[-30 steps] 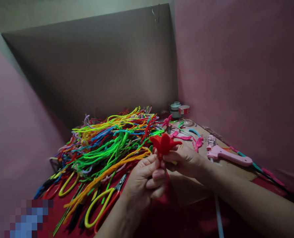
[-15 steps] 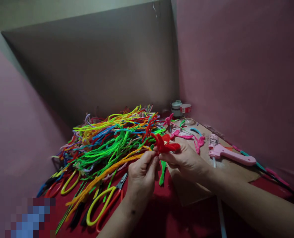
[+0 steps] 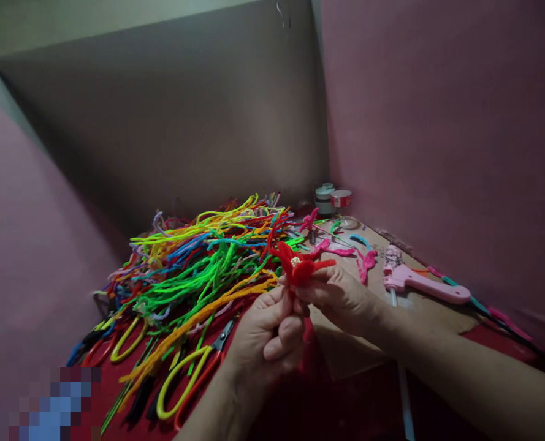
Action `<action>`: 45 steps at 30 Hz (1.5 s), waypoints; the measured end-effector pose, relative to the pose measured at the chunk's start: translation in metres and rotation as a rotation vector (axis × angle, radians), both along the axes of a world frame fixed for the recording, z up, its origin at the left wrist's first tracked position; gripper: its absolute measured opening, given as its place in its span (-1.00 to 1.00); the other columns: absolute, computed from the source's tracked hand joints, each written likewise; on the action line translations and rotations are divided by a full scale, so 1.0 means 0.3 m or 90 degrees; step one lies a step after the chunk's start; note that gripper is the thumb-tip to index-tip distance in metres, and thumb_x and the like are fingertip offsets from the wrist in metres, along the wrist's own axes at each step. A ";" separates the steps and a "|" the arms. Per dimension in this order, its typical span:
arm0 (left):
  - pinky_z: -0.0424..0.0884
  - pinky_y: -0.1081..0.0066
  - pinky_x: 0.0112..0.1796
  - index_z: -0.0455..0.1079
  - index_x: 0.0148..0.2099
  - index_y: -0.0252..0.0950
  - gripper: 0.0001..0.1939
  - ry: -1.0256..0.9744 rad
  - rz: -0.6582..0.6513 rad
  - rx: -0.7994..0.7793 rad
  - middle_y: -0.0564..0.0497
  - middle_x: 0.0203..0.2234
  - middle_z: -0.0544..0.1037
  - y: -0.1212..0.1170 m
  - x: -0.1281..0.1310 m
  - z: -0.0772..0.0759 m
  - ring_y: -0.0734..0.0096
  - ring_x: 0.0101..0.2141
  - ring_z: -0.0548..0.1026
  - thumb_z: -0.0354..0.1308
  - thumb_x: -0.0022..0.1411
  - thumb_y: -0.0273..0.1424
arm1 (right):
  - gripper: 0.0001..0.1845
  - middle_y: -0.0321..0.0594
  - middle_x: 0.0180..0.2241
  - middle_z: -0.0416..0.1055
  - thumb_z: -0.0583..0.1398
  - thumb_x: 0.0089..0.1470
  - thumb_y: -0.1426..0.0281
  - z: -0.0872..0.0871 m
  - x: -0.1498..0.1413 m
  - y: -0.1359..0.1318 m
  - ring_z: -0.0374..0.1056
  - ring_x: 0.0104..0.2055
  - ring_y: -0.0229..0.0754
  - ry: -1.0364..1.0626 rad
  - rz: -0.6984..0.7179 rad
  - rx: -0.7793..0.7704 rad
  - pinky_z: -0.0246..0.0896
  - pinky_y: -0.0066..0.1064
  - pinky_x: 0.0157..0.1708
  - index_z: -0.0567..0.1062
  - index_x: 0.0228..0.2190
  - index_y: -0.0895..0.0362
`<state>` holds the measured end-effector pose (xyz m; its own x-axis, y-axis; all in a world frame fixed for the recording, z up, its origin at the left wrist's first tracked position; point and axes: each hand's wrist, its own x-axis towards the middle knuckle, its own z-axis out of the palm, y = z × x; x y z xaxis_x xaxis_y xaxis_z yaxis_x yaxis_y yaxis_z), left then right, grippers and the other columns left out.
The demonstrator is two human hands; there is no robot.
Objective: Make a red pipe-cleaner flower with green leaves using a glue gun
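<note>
A red pipe-cleaner flower with a small pale cluster at its centre is held up between my two hands. My left hand is closed around its base, fingers curled and thumb pressed in. My right hand pinches the flower from the right, just under a petal. The stem below the petals is hidden by my fingers. Behind my left hand lies a large heap of pipe cleaners in green, yellow, orange, blue and red.
Scissors with yellow and red handles lie left of my left arm, another pair beyond. On a brown board, a pink glue gun with a clear stick rests near pink pipe-cleaner pieces. A jar and tape roll stand behind.
The flower has turned so its pale centre faces me more. My left hand has rotated and curled further round its base, and the green piece hanging below no longer shows.
</note>
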<state>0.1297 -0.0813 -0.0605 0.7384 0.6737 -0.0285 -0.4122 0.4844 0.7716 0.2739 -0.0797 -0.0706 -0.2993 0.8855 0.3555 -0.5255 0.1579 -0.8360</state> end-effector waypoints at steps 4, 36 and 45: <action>0.03 0.63 -0.83 0.33 -0.44 -0.35 -0.75 0.084 0.021 0.099 0.21 -0.81 0.21 0.011 0.003 -0.001 0.74 -0.88 -0.06 0.08 0.17 -0.26 | -0.83 -0.36 -0.66 0.26 0.25 -0.08 0.33 -0.011 -0.015 0.003 0.05 -0.61 -0.38 0.021 -0.018 -0.032 -0.10 -0.47 -0.58 0.50 -0.58 0.17; 0.08 0.62 -0.75 0.34 -0.34 -0.30 -0.84 0.166 0.078 0.130 0.19 -0.72 0.23 -0.008 0.000 0.022 0.70 -0.79 0.00 0.06 0.18 -0.31 | -0.93 -0.35 -0.63 0.28 0.26 -0.09 0.39 -0.010 -0.006 -0.004 0.09 -0.58 -0.37 0.033 -0.089 -0.030 -0.03 -0.47 -0.57 0.55 -0.52 0.13; 0.20 0.53 -0.56 0.39 -0.43 -0.26 -0.88 0.466 0.426 0.535 0.10 -0.66 0.31 -0.011 -0.001 -0.001 0.54 -0.63 0.27 0.11 0.12 -0.36 | -0.87 -0.36 -0.57 0.30 0.31 -0.15 0.34 -0.009 -0.020 -0.010 0.04 -0.56 -0.37 -0.059 -0.190 0.007 -0.03 -0.46 -0.55 0.58 -0.45 0.09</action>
